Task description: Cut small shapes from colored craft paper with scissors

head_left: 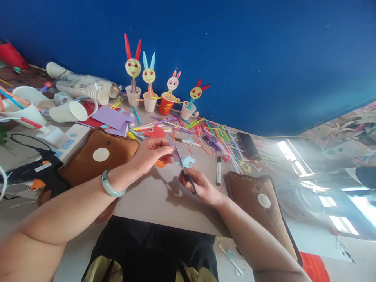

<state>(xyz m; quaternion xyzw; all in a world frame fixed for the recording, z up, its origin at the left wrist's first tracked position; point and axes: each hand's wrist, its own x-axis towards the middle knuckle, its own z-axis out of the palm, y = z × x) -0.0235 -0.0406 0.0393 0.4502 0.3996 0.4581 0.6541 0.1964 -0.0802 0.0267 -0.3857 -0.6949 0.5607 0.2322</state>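
Observation:
My left hand [154, 154], with a jade-coloured bangle [109, 183] on its wrist, pinches a small purple paper piece [175, 152] above the middle of the table. Black-handled scissors [189, 182] are gripped in my right hand [202, 187], their blades pointing up and away beside the purple piece. Whether the blades touch the paper is too small to tell. Beneath and just beyond the hands lie light blue paper scraps [188, 161], an orange scrap [160, 164] and a white marker [188, 142].
Four cups with rabbit-faced figures [149, 75] stand by the blue wall. Coloured sticks [220, 137] lie in front of them. Brown cushions [117, 149] flank the hands. A glue gun [49, 168] is at the left, a phone [248, 145] and marker [218, 170] at the right.

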